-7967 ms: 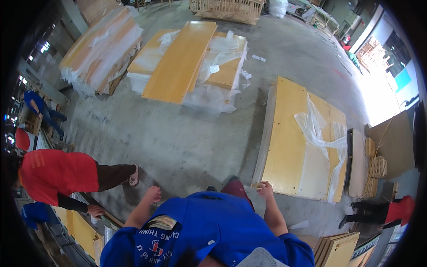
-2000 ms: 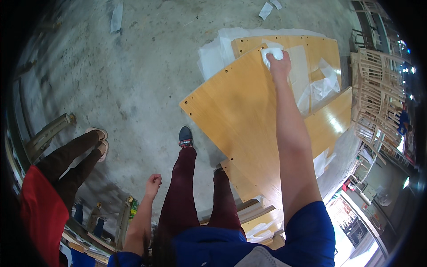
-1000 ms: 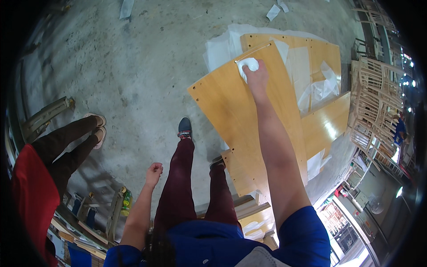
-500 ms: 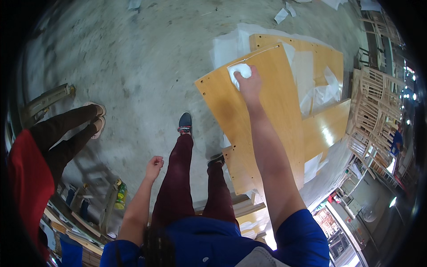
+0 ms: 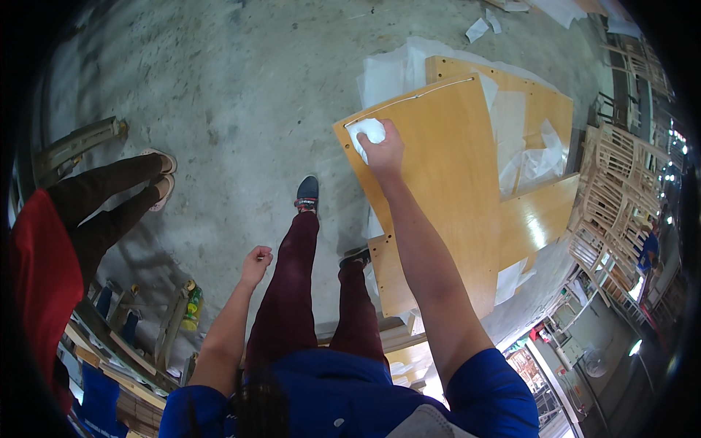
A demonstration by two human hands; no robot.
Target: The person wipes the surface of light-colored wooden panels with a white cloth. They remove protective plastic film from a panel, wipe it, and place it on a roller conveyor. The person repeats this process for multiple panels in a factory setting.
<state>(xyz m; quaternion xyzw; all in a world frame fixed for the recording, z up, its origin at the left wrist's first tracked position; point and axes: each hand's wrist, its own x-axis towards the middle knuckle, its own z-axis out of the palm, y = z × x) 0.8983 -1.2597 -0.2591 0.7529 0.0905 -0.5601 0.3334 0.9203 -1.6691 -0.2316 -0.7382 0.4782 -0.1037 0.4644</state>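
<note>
My right hand [image 5: 385, 151] is closed round a white wad of cloth [image 5: 370, 131] and presses it on the near-left corner of a varnished wooden panel [image 5: 445, 168]. A thin white cord [image 5: 416, 96] runs along the panel's far edge, one end beside the wad. Small dark holes show near the panel's corner. My left hand [image 5: 255, 266] hangs beside my left thigh, its fingers curled in, with no object visible in it. The top panel lies on other wooden panels [image 5: 537, 212].
White wrapping sheets [image 5: 544, 150] lie among the panels. At left stands another person in a red garment [image 5: 47, 255], near wooden frames [image 5: 80, 150] and a green bottle [image 5: 192, 306]. Slatted wooden frames [image 5: 613, 175] are piled at right. Paper scraps [image 5: 477, 30] lie on the concrete floor.
My right hand has slid the wad left and a little nearer, toward the panel's corner, baring more of the cord. The view has shifted slightly; my left hand stays by my thigh.
</note>
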